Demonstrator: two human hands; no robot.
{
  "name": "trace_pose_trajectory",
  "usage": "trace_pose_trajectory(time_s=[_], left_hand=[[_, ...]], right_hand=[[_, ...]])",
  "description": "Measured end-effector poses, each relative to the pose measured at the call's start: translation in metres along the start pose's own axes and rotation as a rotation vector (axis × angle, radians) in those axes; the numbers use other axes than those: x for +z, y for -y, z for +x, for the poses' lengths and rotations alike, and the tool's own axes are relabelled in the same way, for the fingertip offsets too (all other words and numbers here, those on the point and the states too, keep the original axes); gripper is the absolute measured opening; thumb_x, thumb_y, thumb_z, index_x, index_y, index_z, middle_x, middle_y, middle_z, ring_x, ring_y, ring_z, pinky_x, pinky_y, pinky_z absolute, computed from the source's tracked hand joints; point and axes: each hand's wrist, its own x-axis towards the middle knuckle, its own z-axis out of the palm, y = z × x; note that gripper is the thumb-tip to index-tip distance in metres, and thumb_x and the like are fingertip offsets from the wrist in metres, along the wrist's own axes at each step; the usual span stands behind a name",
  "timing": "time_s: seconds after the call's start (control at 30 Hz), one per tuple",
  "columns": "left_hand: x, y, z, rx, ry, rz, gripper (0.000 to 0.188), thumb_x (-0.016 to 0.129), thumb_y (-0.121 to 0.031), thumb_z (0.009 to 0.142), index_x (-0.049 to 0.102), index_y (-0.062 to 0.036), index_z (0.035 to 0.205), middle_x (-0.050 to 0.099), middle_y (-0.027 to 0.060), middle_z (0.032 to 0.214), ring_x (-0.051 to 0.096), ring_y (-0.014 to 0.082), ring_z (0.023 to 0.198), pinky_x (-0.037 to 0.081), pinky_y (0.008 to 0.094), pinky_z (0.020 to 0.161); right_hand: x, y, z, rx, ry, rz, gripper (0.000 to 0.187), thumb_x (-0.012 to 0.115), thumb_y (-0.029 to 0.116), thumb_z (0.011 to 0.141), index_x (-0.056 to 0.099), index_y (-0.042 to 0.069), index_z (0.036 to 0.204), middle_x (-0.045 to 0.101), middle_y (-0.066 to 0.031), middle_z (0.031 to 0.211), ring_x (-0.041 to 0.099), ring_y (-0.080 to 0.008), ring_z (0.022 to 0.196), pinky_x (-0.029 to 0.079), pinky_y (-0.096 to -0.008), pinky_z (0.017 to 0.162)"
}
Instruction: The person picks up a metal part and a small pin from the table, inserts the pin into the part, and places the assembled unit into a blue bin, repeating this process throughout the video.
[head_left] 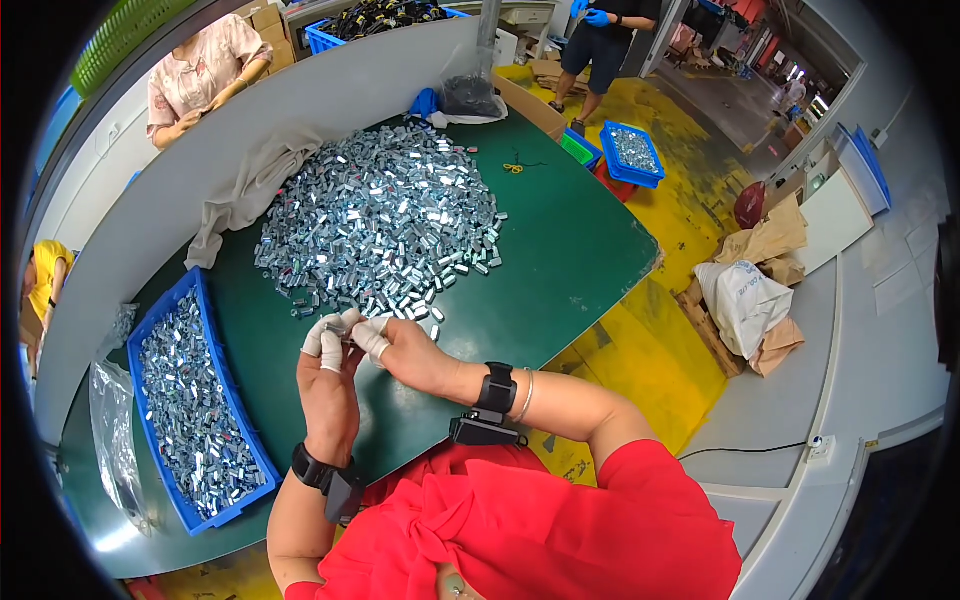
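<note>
- The left hand (328, 385), just left of the frame's centre below the middle, is closed at the fingertips, pinching a small silver-grey metal piece (346, 327), partly hidden by the fingers.
- The right hand (412, 354), just to the right of it, has its fingers bent in toward the same piece; whether they grip it or only touch it, I cannot tell.
- White fabric-like finger covers (371, 341) wrap several digits of both hands.
- A broad heap of shiny silver metal pieces (385, 215) spreads over the upper middle of the frame, its lower edge just above the hands.
- The heap lies on a dark green smooth tabletop (570, 260) that reaches right of centre.
- A long blue plastic tray (235, 400) stands slantwise at lower left, filled with similar pieces.
- A clear crumpled plastic bag (113, 430) lies along the tray's left side.
- A pale grey rumpled cloth (248, 195) lies at the heap's upper left edge.
- A small yellow looped item (513, 169) sits on the tabletop, upper centre.
</note>
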Motion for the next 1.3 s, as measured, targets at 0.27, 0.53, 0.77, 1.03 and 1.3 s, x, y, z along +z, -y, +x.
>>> trace_pose_trajectory(time_s=[0.27,0.53,0.77,1.03,1.3], left_hand=[[-0.005,0.000,0.005,-0.047,0.061,-0.076,0.027,0.047,-0.025,0.093,0.050,-0.0046,0.112,0.059,0.0094,0.111,0.054,0.0205,0.105,0.043,0.0315,0.087],[-0.019,-0.020,0.011,0.036,-0.059,-0.047,0.028,0.048,-0.025,0.093,0.050,-0.0040,0.111,0.059,0.0096,0.109,0.056,0.0195,0.101,0.043,0.0308,0.085],[-0.007,0.005,0.002,-0.014,-0.009,-0.059,0.028,0.047,-0.025,0.093,0.049,-0.0041,0.112,0.059,0.0094,0.110,0.056,0.0202,0.101,0.044,0.0304,0.085],[0.002,0.005,0.003,-0.004,0.020,-0.093,0.028,0.047,-0.026,0.093,0.050,-0.0055,0.112,0.057,0.0098,0.112,0.055,0.0195,0.101,0.043,0.0310,0.085],[-0.004,0.004,0.003,-0.052,0.069,-0.123,0.029,0.048,-0.026,0.092,0.050,-0.0062,0.113,0.057,0.0097,0.113,0.053,0.0189,0.104,0.041,0.0311,0.088]], right_hand=[[-0.012,0.005,0.002,0.173,0.117,0.014,0.038,0.049,0.031,0.092,0.063,0.002,0.072,0.047,0.0027,0.054,0.039,-0.0053,0.050,0.032,-0.0230,0.047],[-0.010,0.000,0.005,0.137,0.148,0.003,0.035,0.049,0.030,0.093,0.064,0.004,0.076,0.042,0.0063,0.055,0.034,-0.0036,0.051,0.028,-0.0211,0.047],[-0.003,0.000,0.005,0.076,0.123,-0.088,0.033,0.049,0.029,0.093,0.065,0.003,0.079,0.042,0.0071,0.056,0.033,-0.0032,0.052,0.027,-0.0211,0.047],[-0.003,0.009,-0.003,0.048,0.007,0.084,0.034,0.048,0.030,0.093,0.062,0.003,0.077,0.045,0.0064,0.060,0.035,-0.0031,0.055,0.028,-0.0206,0.048],[-0.005,0.002,0.002,0.153,0.108,0.033,0.040,0.049,0.033,0.092,0.061,0.001,0.071,0.053,0.0008,0.066,0.045,-0.0048,0.064,0.037,-0.0210,0.059]])
